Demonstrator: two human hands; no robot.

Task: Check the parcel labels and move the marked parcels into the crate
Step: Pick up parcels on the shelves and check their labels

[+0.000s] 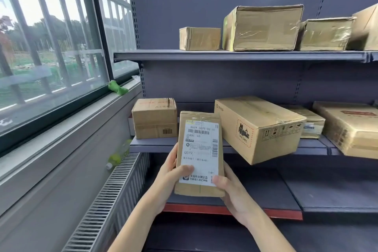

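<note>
You are holding a narrow parcel (199, 153) upright in front of the shelving, its white shipping label (201, 152) facing you. Your left hand (166, 180) is gripping its lower left edge, thumb lying across the label's bottom corner. Your right hand (233, 188) is cupping the lower right corner, thumb pressing on the label's edge. Both hands are curling round the box, so the grip is looking secure.

Judgement: you are carrying out the label check, and sorting of this parcel is not yet decided. The print is readable in part, but no mark is clearly showing from here, and your thumbs are covering some of the lower text. The next move is calling for you to slide the thumbs clear, read the whole label, then either carry the box to the crate or return it. The crate is not appearing in view.

Just behind, the middle shelf (155, 145) is carrying a small carton (154, 117) to the left and a large carton (257, 129) to the right, which is overhanging the shelf edge. More cartons are sitting on the upper shelf (235, 55). A window (51, 47) and radiator (110, 196) are lying to the left
</note>
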